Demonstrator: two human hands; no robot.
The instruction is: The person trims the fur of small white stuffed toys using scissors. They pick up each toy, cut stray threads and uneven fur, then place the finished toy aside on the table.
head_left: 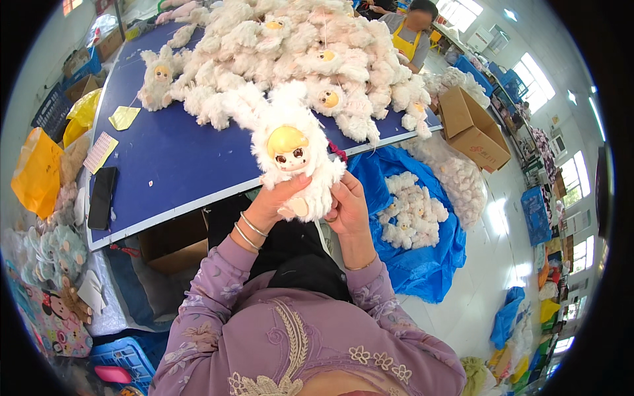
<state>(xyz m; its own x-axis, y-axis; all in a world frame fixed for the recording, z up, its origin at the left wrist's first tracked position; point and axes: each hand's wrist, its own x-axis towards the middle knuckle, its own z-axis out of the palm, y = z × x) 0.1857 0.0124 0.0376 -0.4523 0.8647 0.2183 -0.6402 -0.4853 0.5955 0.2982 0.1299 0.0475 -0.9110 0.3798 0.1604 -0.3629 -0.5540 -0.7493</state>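
Now my left hand and right hand are grasping a fluffy white doll from both sides; beyond, a plush heap is covering much of the blue table.

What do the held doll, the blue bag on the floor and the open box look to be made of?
Doll: white plush, shaggy and matt, judging by its tufted pile; its face looks smooth and moulded, probably vinyl or similar plastic.
Blue bag: likely thin plastic, given its sheen and crisp creases.
Open box: matt brown cardboard, by its stiff folded flaps.
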